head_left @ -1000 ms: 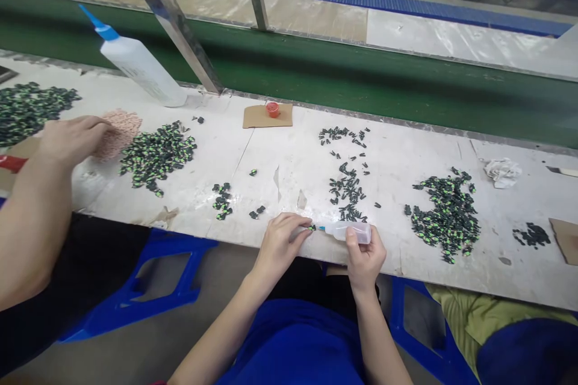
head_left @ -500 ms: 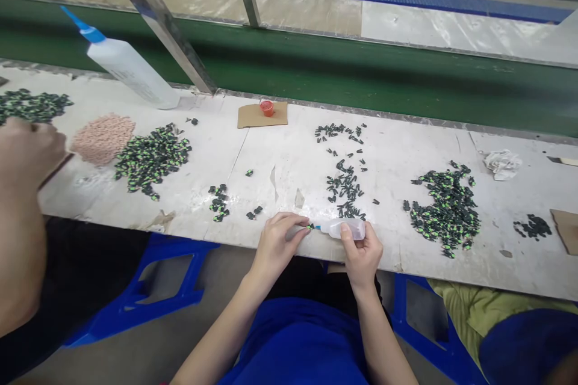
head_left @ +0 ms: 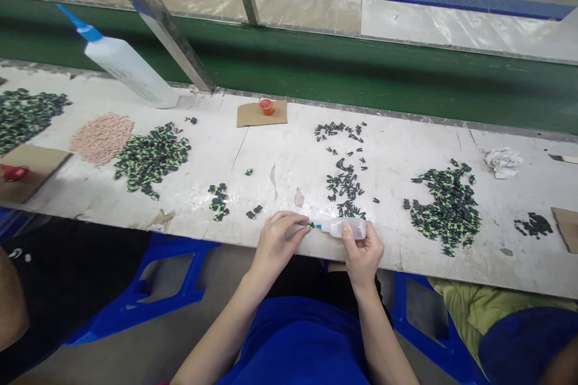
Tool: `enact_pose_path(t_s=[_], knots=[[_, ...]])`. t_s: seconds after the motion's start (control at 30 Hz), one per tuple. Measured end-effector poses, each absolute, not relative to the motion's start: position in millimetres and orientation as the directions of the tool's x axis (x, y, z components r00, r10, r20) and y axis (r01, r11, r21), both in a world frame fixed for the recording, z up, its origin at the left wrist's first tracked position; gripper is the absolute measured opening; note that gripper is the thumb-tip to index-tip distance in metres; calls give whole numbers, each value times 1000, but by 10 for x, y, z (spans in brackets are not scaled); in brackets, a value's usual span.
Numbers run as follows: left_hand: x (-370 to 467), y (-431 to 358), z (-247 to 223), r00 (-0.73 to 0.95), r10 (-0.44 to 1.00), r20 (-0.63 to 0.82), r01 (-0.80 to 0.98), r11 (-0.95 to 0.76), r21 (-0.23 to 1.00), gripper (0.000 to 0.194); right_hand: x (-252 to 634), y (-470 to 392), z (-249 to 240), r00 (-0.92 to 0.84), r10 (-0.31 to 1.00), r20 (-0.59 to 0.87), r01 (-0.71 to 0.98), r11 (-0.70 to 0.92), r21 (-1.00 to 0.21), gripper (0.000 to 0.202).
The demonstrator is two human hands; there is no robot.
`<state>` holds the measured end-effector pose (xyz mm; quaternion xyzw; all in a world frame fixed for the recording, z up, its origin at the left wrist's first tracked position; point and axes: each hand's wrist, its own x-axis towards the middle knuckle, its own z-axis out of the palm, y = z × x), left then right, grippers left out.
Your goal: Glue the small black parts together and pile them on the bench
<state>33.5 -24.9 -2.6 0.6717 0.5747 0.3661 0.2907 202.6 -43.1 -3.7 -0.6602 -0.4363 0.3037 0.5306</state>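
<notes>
Between thumb and fingertips, my left hand (head_left: 280, 239) pinches a small black-and-green piece (head_left: 310, 225) above the table's front edge. My right hand (head_left: 365, 252) is wrapped round a small translucent squeeze bottle (head_left: 343, 228), which lies nearly level with its blue tip toward the piece. Tip and piece are very close; whether they touch I cannot tell. Just beyond the bottle lie loose small dark parts (head_left: 345, 185) in a scattered strip. A few black-and-green pieces (head_left: 218, 201) sit to the left of my left hand.
Heaps of black-and-green pieces (head_left: 445, 207) lie right and left, beside a pink heap (head_left: 103, 138). A large white bottle with blue nozzle (head_left: 130, 71) leans near a metal post (head_left: 156, 21). A red cup (head_left: 266, 107) stands on cardboard (head_left: 248, 115). Co-workers sit on both sides.
The co-worker's hand and forearm at the left have drawn back off the table, uncovering cardboard and a red object. My own hands hold almost the same position.
</notes>
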Motion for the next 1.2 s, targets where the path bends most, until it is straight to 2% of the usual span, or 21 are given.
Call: enact_pose_path(t_s=[0.4, 0.53, 0.63, 0.7, 0.93, 1.1, 1.2], knots=[[326, -251, -29, 94, 979, 181, 563, -203, 801, 9, 2039, -421, -5, 439, 898, 31, 245, -86, -966, 29], [314, -239, -73, 142, 970, 198, 596, -244, 765, 10, 2062, -416, -31, 523, 852, -5, 107, -71, -992, 29], [310, -234, -100, 181, 963, 202, 628, -271, 730, 13, 2087, -410, -46, 592, 806, -11, -36, 12, -999, 28], [319, -236, -105, 191, 960, 203, 633, -278, 722, 15, 2079, -403, -26, 574, 818, 13, -62, 59, -996, 28], [301, -291, -88, 125, 956, 264, 619, -283, 732, 9, 1775, -216, 100, 349, 930, 118, 180, 57, -982, 40], [50, -364, 16, 112, 979, 170, 590, -203, 781, 13, 1599, -80, -35, 100, 990, 103, 332, 65, -941, 40], [-53, -406, 108, 53, 993, 103, 591, -114, 799, 14, 1726, -133, -52, 57, 989, 139, 431, 102, -896, 51]])
